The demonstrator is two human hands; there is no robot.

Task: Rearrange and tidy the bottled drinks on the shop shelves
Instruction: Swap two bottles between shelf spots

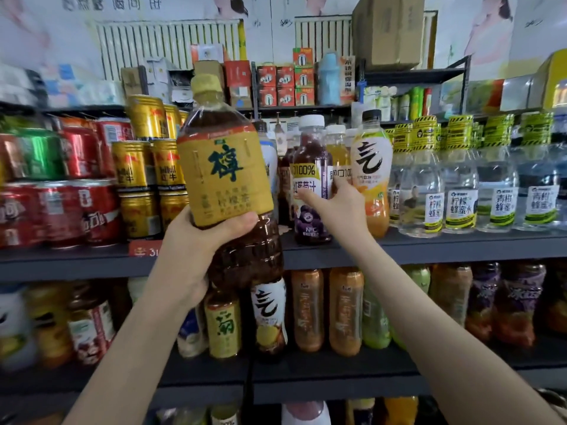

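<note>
Nearest the lens, the left hand (pixel 196 240) grips the large lemon-tea bottle (pixel 225 176) around its lower body. The bottle is upright, clear of the shelf and in front of the middle tier. The right hand (pixel 340 207) reaches in with fingers outstretched. Its index finger lies across the label of the grape juice bottle (pixel 311 185), and no closed grasp is visible.

Recommended procedure: use the right hand to slide the grape juice bottle sideways toward the orange drink bottle (pixel 372 176), opening a gap. Keep the push low on the bottle, because tall bottles tip when pushed high. Lower the lemon-tea bottle in base first, label outward. It is much larger than its neighbours, so confirm the gap and the headroom before release.

The middle shelf (pixel 429 243) is dark metal. It carries red cola cans (pixel 61 210), gold Red Bull cans (pixel 135 167) and clear honey-water bottles (pixel 460 191). More bottled drinks (pixel 306 308) fill the tier below. Above stand small cartons (pixel 285 84), a cardboard box (pixel 386 29) and a wall radiator (pixel 165 41).
</note>
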